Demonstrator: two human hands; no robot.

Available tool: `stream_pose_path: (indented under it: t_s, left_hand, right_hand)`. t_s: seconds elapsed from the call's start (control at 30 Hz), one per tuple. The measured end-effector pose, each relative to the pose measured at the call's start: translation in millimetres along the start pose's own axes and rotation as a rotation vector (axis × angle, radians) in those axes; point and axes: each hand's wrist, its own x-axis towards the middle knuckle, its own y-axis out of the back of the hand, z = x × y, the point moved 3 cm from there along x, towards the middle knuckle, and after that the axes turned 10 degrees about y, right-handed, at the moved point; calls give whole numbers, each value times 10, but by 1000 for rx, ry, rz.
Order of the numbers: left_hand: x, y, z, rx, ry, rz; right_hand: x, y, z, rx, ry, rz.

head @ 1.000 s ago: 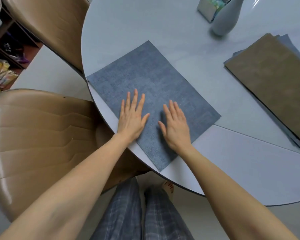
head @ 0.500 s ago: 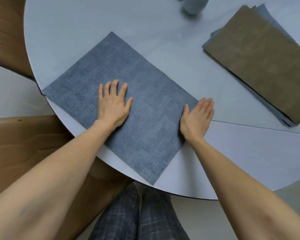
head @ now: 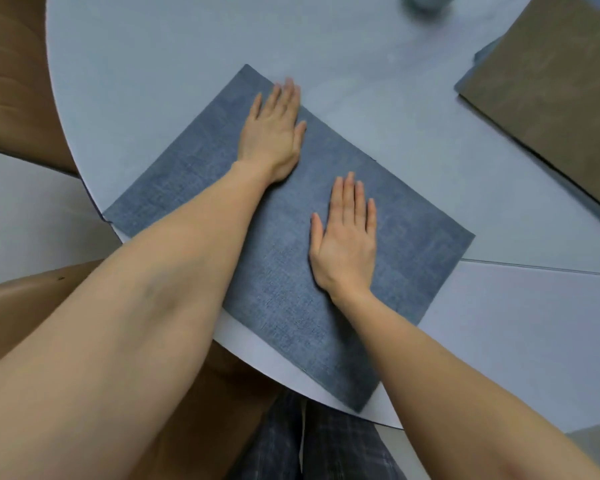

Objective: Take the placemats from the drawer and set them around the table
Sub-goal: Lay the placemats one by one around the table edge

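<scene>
Flat on the round table (head: 160, 64) lies a blue placemat (head: 413, 237).

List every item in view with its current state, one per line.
blue placemat: lies flat on the table, near corners overhanging the edge.
left hand: flat, fingers straight, pressing the mat's far edge.
right hand: flat, fingers straight, resting on the mat's middle.
stack of placemats: lies on the table, brown one on top, untouched.
table: round, pale.
chair: brown, pushed against the table.

Blue-grey placemat (head: 409, 233), brown stack (head: 551, 98), possibly plaid trousers (head: 329, 448)
</scene>
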Motion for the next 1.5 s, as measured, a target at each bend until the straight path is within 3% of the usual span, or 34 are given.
stream_pose_path:
  t_s: [0.33,0.5,0.57,0.73,0.9,1.23,1.4,1.5]
  left_hand:
    - [-922,23,-1010,-75,444,92]
    - [-1623,-93,-1148,-111,703,172]
    - [-1841,-140,-958,-134,692,147]
    - [-2380,-349,-298,-46,470,100]
    - [-2457,-379,-232,5,465,81]
    - [-2587,-400,47,4,468,12]
    - [-2926,-567,386,-7,489,54]
    - [-2879,-569,369,1,487,46]
  right_hand:
    - [-1,47,0,45,16,-51]
    - [-16,69,-15,77,20,-37]
    - [-10,78,-25,86,22,-30]
    - [-9,56,-12,73,32,-23]
    - [-92,50,18,79,93,-48]
    - [-2108,199,494,47,528,-211]
    - [-1587,277,549,137,430,-129]
    - [-1519,170,566,64,476,-158]
